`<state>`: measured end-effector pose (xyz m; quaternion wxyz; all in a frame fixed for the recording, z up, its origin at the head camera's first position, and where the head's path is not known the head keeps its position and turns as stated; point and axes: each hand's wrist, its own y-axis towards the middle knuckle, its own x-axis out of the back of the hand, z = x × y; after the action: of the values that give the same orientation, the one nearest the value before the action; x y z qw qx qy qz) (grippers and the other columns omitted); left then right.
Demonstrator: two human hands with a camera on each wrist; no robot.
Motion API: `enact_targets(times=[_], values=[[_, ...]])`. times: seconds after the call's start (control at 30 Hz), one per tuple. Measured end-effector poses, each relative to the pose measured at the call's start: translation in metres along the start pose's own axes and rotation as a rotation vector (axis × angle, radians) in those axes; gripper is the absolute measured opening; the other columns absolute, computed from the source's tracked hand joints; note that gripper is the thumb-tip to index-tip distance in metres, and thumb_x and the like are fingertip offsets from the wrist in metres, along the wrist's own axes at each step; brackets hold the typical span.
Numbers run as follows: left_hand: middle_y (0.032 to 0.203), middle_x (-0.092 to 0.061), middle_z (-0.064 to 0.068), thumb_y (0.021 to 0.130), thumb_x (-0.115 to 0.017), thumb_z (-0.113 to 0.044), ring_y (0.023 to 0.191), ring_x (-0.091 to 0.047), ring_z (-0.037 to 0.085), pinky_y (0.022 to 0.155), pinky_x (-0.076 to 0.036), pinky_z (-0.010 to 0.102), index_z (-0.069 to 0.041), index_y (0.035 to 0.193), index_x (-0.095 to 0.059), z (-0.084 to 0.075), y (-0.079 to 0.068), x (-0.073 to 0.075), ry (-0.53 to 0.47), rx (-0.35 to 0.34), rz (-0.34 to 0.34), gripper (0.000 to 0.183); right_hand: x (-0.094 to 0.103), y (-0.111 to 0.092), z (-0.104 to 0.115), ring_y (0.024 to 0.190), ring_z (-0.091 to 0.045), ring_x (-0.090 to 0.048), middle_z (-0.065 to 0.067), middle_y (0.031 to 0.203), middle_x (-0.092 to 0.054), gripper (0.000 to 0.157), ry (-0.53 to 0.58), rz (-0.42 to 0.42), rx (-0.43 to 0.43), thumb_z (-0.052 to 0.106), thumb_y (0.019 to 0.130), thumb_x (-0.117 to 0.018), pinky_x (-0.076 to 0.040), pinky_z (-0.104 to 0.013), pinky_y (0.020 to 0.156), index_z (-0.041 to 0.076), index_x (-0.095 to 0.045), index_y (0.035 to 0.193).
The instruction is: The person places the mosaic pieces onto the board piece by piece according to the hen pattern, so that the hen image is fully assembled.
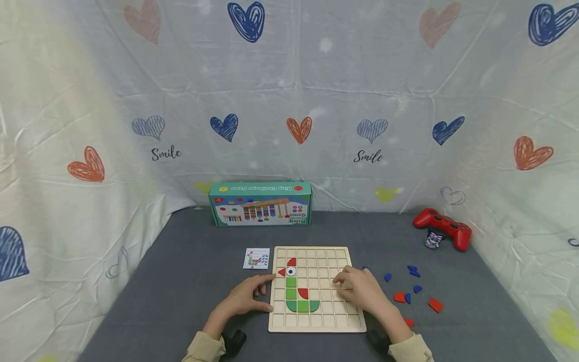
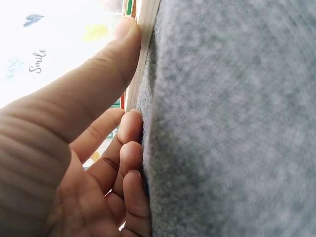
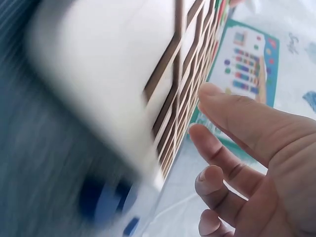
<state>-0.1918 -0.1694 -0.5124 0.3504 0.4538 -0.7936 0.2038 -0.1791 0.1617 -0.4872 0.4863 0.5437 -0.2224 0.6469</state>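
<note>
A wooden grid board lies on the grey table. Set in its left half are a white eye piece, a red triangle, red quarter-round pieces, green squares and rounded green corners. My left hand is at the board's left edge, its thumb and index fingertip touching the rim. Over the board's right columns hovers my right hand. In the right wrist view, its thumb and bent fingers stand apart with nothing between them.
A pattern card lies left of the board's far corner. Loose blue pieces and red pieces are scattered to the right. Behind stand a game box and, at the back right, a red game controller beside a small figure.
</note>
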Motion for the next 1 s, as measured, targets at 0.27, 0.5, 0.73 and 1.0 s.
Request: enact_targets(times=[0.27, 0.5, 0.73, 1.0], values=[[0.082, -0.046, -0.004, 0.071, -0.077, -0.043, 0.067, -0.038, 0.007, 0.057, -0.031, 0.023, -0.006, 0.131, -0.051, 0.001, -0.003, 0.001, -0.012, -0.100, -0.035, 0.075, 0.012, -0.016, -0.023, 0.064, -0.005, -0.049, 0.009, 0.081, -0.057, 0.020, -0.004, 0.010, -0.090, 0.022, 0.073, -0.078, -0.033, -0.031, 0.066, 0.021, -0.071, 0.091], [0.084, -0.048, -0.003, 0.069, -0.080, -0.039, 0.069, -0.040, 0.008, 0.060, -0.032, 0.023, -0.010, 0.133, -0.051, 0.003, 0.000, -0.001, 0.002, 0.000, -0.004, 0.076, 0.019, -0.029, -0.042, 0.076, -0.011, -0.059, 0.011, 0.083, -0.058, 0.021, -0.040, 0.006, -0.169, 0.022, 0.071, -0.079, -0.035, -0.033, 0.068, 0.022, -0.071, 0.091], [0.085, -0.048, -0.003, 0.069, -0.080, -0.038, 0.069, -0.040, 0.008, 0.061, -0.033, 0.023, -0.010, 0.133, -0.050, 0.001, 0.000, 0.000, 0.007, 0.008, 0.003, 0.076, 0.029, -0.045, -0.059, 0.075, -0.010, -0.060, 0.014, 0.084, -0.058, 0.021, -0.050, -0.024, -0.170, 0.023, 0.070, -0.079, -0.034, -0.031, 0.064, 0.025, -0.070, 0.089], [0.085, -0.048, -0.003, 0.069, -0.080, -0.038, 0.069, -0.039, 0.009, 0.061, -0.033, 0.024, -0.012, 0.134, -0.050, -0.001, 0.000, 0.000, 0.012, 0.007, 0.007, 0.077, 0.042, -0.069, -0.077, 0.076, -0.012, -0.058, 0.011, 0.087, -0.057, 0.022, -0.052, -0.016, -0.247, 0.025, 0.071, -0.079, -0.036, -0.032, 0.065, 0.025, -0.070, 0.092]])
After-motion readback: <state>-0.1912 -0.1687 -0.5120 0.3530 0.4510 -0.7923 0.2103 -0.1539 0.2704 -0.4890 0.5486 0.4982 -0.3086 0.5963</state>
